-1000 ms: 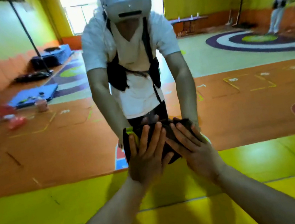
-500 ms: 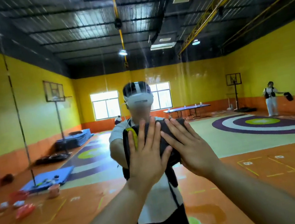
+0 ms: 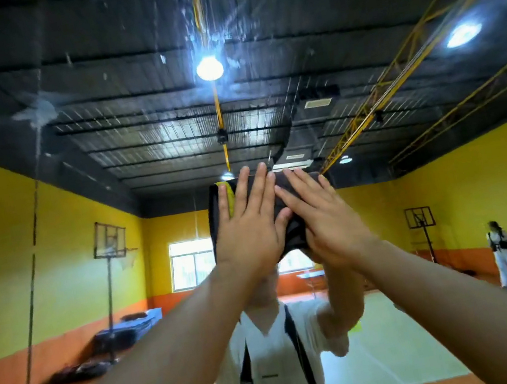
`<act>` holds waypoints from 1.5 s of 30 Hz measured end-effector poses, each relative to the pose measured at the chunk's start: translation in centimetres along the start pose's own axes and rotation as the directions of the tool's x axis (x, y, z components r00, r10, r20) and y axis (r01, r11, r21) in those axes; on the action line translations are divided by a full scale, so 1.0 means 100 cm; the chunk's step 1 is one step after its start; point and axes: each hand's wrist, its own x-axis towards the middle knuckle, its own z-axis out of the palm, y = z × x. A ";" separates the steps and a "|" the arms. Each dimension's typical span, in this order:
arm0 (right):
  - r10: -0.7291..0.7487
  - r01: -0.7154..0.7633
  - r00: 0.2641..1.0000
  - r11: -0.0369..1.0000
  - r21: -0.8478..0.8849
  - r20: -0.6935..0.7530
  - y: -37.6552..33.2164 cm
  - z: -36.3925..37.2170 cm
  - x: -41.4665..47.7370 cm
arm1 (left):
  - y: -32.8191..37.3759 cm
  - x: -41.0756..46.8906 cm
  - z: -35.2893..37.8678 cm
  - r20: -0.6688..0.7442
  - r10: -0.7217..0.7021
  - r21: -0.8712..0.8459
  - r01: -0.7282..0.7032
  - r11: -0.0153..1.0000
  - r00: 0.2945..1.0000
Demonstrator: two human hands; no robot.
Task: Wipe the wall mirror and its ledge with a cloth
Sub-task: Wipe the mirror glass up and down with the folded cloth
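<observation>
Cloth [image 3: 293, 235] dark matt fabric; mirror [image 3: 38, 111] glossy, streaked glass.

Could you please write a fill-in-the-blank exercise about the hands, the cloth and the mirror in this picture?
1. The folded black cloth pressed on the streaked wall mirror has a ____ edge.
2. The left hand and the right hand lie on it with ____ fingers, not curled.
3. The reflected person in white clothes stands far to the ____ of the hands.
Missing words: yellow; straight; right.
</observation>
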 end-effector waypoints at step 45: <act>0.082 -0.122 0.967 0.980 -0.155 -0.240 0.092 -0.019 -0.030 | 0.115 0.045 0.012 -0.081 -0.099 0.006 0.100 0.995 0.992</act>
